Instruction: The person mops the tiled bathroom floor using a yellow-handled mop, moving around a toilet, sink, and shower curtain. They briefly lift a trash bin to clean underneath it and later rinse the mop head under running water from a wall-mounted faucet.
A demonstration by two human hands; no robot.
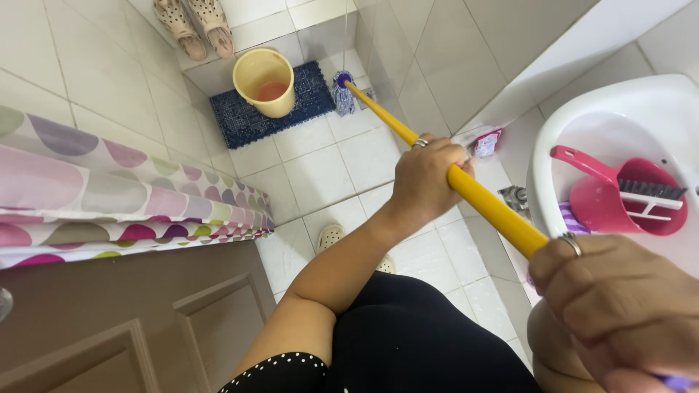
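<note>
Bright, even, soft light fills the frame, with no hard shadows on the white floor tiles (pixel 320 167). The white basin (pixel 582 116) at right is nearly washed out. Wide-angle distortion bends the tile lines toward the edges. The right hand (pixel 619 306) at lower right is slightly soft, too close for focus.

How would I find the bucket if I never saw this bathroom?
Look to the far end of the tiled floor, where a dark blue mat lies by the wall. The bucket stands on that mat, left of the mop head. It is pale yellow, round and open-topped.
</note>
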